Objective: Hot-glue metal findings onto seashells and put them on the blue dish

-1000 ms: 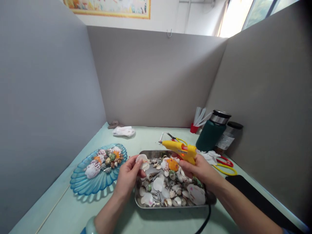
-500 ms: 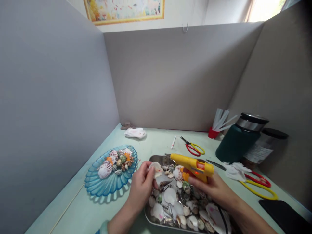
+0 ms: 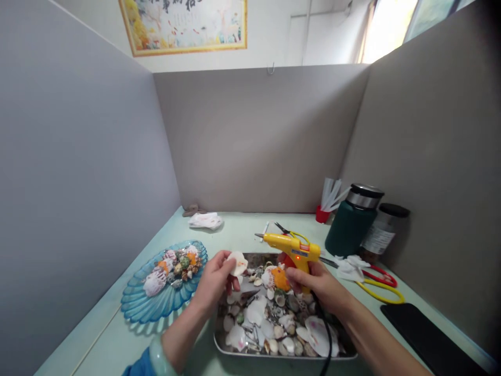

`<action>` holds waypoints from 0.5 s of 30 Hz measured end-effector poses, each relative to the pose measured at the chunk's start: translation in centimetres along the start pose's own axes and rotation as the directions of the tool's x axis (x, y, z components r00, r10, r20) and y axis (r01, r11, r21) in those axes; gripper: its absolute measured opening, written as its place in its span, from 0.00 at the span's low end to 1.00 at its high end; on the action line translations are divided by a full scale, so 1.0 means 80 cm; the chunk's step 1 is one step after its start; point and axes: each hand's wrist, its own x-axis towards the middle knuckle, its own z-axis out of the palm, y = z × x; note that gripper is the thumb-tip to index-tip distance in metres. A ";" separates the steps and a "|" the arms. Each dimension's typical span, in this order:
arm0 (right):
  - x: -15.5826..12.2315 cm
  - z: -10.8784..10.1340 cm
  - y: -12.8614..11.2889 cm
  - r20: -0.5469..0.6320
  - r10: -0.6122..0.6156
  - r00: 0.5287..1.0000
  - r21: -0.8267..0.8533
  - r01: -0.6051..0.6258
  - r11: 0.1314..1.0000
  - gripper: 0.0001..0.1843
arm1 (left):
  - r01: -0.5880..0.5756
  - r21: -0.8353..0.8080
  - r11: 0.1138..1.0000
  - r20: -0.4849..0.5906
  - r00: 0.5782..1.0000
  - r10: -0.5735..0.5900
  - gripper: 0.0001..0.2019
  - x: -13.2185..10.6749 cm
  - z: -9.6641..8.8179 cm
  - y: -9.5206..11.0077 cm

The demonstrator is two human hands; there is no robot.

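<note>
Between the thumb and fingers of my left hand (image 3: 217,274) is a pale scallop-like seashell (image 3: 238,263), its inner side facing up. My right hand (image 3: 313,279) is wrapped around the handle of a yellow hot glue gun (image 3: 291,246), whose nozzle points left and whose small light glows orange. Both hands are over a metal tray (image 3: 250,355) full of loose shells, and the gun's tip is apart from the held shell. Left of my hands stands a blue glass dish (image 3: 143,303), with a cluster of shells (image 3: 176,266) in it.
Behind the gun lie small scissors (image 3: 282,228). To the right are larger scissors (image 3: 385,292) with a crumpled tissue (image 3: 350,267), a green flask (image 3: 352,222), a jar (image 3: 381,232) and a black phone-like slab (image 3: 422,329). A red cup (image 3: 322,214) holds glue sticks. Grey panels surround the table.
The camera view has shifted, turning slightly right and up. My right hand has brought the glue gun more upright, showing its handle and cord. The shell stays in my left hand, turned slightly.
</note>
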 end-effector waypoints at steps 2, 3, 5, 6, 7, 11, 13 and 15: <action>-0.002 -0.004 -0.001 0.015 0.027 1.000 0.045 -0.027 0.999 0.19 | 0.008 -0.043 0.999 0.026 1.000 -0.007 0.12 0.009 0.002 0.004; -0.003 -0.005 -0.001 0.014 0.046 0.999 0.054 -0.047 0.997 0.19 | 0.015 -0.060 0.998 0.036 0.999 -0.013 0.12 0.011 0.003 0.004; -0.004 -0.007 0.001 0.010 0.090 0.996 0.051 -0.091 0.995 0.18 | 0.032 -0.080 0.996 0.047 0.999 -0.028 0.12 0.014 0.003 0.000; -0.004 -0.007 0.002 0.003 0.116 0.993 0.050 -0.116 0.992 0.18 | 0.041 -0.088 0.995 0.049 0.998 -0.037 0.12 0.014 0.003 -0.003; -0.004 -0.007 0.004 -0.004 0.140 0.990 0.051 -0.140 0.989 0.19 | 0.051 -0.097 0.994 0.048 0.998 -0.047 0.12 0.014 0.002 -0.005; -0.004 -0.006 0.009 0.008 0.200 0.980 0.080 -0.200 0.977 0.19 | 0.088 -0.142 0.986 0.050 0.995 -0.082 0.12 0.009 0.001 -0.008; -0.005 -0.006 0.010 0.028 0.200 0.979 0.096 -0.202 0.975 0.19 | 0.091 -0.153 0.984 0.065 0.995 -0.082 0.12 0.005 0.002 -0.007; -0.006 -0.007 0.011 0.045 0.196 0.980 0.100 -0.200 0.975 0.19 | 0.078 -0.152 0.985 0.098 0.993 -0.063 0.12 0.002 0.004 -0.007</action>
